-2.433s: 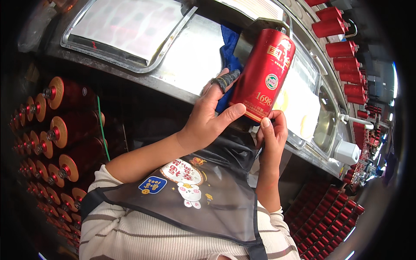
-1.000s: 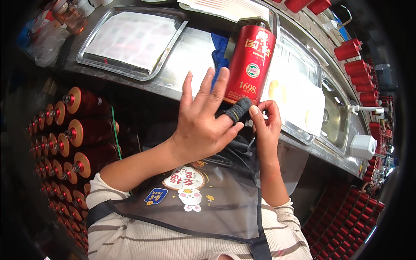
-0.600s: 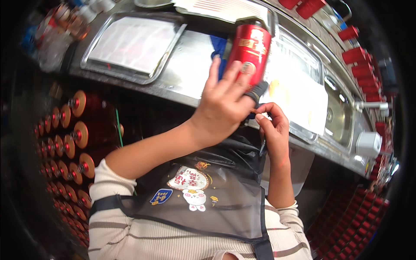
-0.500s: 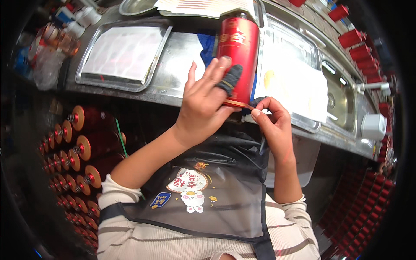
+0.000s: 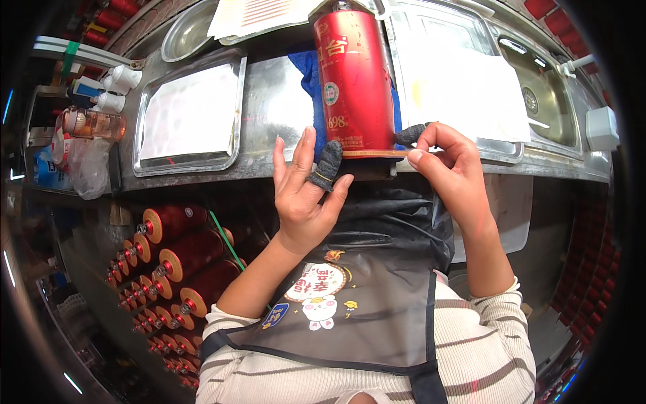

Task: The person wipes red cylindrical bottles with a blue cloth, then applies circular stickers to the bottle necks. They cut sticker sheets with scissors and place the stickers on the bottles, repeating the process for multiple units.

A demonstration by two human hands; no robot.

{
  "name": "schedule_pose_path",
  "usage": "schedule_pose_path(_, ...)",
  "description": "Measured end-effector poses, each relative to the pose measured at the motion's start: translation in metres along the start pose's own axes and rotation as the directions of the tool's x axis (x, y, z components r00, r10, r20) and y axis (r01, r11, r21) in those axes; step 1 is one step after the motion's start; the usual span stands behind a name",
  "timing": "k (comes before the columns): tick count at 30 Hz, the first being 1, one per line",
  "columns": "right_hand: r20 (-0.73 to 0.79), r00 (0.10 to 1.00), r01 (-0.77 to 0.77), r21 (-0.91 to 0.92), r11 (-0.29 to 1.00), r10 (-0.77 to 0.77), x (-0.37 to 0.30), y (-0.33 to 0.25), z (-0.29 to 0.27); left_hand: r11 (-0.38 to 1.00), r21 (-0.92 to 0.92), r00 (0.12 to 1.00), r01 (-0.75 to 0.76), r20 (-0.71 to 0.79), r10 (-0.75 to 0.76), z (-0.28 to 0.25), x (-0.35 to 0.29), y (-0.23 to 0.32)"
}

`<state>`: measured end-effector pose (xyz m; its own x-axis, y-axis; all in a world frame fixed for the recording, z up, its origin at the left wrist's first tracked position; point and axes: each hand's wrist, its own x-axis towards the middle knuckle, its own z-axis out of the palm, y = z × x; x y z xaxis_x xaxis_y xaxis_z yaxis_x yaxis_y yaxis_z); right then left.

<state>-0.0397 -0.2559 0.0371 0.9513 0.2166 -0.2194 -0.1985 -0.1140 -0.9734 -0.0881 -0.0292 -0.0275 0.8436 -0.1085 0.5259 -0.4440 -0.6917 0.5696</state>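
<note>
A red bottle with gold markings lies on its side on a blue cloth, its base toward me. Along the base edge runs a thin orange-gold strip whose right end reaches past the bottle. My right hand pinches that end between thumb and fingers; a dark grey fabric cot covers one fingertip beside the bottle. My left hand is just left of the base, fingers spread, holding nothing. It wears a similar grey finger cot with a yellow band.
A metal tray with a white sheet lies left on the steel counter. Another tray with white sheets is at right, beside a sink. Several red bottles with orange bases are stacked below left. A plastic bottle stands far left.
My left hand has come off the bottle and opened, moving down and left of it. My right hand keeps its pinch on the strip. The bottle now points straighter away from me.
</note>
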Motion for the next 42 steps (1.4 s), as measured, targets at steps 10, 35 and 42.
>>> schedule_pose_path(10,0.018,1.000,0.006,0.025,1.000,-0.007,0.006,0.010,-0.003,0.960,0.172,0.974,-0.223,0.083,0.212,-0.008,0.029,0.013)
schedule_pose_path(35,0.019,1.000,-0.026,0.085,0.996,0.024,0.008,0.015,-0.002,0.990,0.082,0.993,-0.113,-0.014,0.115,-0.002,0.004,-0.005)
schedule_pose_path(42,0.003,0.999,-0.041,0.097,0.994,0.041,0.010,0.020,-0.004,0.943,0.192,0.963,-0.270,0.062,0.263,-0.007,0.028,0.008)
